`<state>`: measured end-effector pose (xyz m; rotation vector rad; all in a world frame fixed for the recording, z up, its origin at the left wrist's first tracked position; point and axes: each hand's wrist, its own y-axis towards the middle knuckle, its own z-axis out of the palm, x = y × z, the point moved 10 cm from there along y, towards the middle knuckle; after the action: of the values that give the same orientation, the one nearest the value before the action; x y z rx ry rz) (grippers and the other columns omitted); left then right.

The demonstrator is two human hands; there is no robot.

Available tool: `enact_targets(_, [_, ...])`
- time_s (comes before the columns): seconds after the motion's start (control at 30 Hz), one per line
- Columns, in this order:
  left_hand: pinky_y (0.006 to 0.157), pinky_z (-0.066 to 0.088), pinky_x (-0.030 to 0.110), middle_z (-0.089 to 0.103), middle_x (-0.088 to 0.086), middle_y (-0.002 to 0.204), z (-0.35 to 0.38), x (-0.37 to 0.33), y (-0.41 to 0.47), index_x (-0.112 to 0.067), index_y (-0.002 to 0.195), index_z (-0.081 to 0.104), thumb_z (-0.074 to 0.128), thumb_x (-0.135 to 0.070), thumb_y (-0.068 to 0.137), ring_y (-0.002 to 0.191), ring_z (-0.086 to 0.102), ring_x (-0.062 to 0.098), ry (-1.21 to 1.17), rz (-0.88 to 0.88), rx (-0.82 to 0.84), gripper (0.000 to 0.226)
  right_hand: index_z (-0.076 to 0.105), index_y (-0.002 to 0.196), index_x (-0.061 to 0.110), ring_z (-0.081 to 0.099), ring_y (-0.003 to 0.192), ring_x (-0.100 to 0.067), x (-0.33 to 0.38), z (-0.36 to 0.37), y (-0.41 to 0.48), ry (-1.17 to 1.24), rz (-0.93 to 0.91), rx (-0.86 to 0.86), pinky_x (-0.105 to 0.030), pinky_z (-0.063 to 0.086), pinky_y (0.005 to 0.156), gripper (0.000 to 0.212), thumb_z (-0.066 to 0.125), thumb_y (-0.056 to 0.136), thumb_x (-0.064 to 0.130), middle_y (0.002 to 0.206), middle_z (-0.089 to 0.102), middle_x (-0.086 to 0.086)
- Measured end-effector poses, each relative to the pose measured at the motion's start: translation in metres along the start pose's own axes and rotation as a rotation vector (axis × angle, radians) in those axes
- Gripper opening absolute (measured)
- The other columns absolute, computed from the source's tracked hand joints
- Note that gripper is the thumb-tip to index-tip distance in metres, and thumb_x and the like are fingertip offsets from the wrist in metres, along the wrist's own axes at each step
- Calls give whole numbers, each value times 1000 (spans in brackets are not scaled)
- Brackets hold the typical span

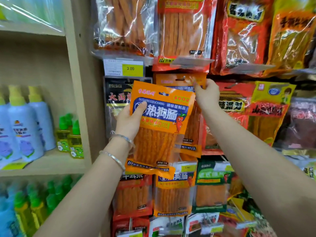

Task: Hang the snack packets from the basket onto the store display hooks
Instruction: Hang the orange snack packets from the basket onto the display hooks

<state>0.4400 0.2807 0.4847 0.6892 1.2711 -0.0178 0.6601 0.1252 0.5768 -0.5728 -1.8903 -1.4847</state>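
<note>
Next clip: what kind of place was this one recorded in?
Most likely a small convenience store or grocery: rows of snack packets hang on display, a yellow price tag reads 2.00, and spray bottles stand on a wooden shelf.

The tilted orange plastic snack packet (160,124) hides most of the hanging orange packet (168,81) behind it and the right side of the black packet (117,97), and small print on the white-and-yellow price label (113,67) is blurred.

1. On the left we see a beige shelf (51,162) carrying pale blue spray bottles (25,127).
2. Right of them we find small yellow bottles (75,141) with green caps.
3. Farther right, we read "2.00" on a yellow price tag (130,68).
</note>
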Motion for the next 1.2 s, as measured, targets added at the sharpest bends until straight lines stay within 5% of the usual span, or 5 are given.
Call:
enact_targets(0.33, [73,53,28,71,-10,94,2,11,2,-29,97,61,55,-45,90,88,67,10,14,-20,-80,18,39,137,-2,49,119,-35,-24,29,-14,-309,-147,253,-35,40,95,43,34,97,11,130,52,-22])
enact_targets(0.5, [83,54,42,70,-1,98,11,10,-2,-20,102,60,57,-48,88,92,67,18,40,-22,-62,31,55,115,11,49,99,-5,-14,-7,-44,102,-164,-2,-12,37,93,23,41,98,17,111,52,2])
enact_targets(0.63, [90,51,45,68,-6,101,28,4,-7,-32,95,59,58,-46,87,96,65,14,60,-7,-3,16,57,81,26,57,68,0,-20,13,-55,435,52,201,-7,42,61,21,52,93,42,70,61,20])
enact_targets(0.97, [105,5,9,21,6,154,80,-82,-17,-12,149,16,53,-18,90,139,14,12,538,526,34,69,56,76,27,60,83,-17,-6,-26,-17,341,-28,36,-42,49,82,14,59,90,28,85,64,2])
enact_targets(1.2, [108,3,22,-3,3,158,99,-96,-3,-29,149,10,56,-20,88,144,-1,12,514,536,68,78,54,75,23,63,91,-30,2,-12,-4,385,48,53,-49,50,86,16,58,90,21,88,64,-8])
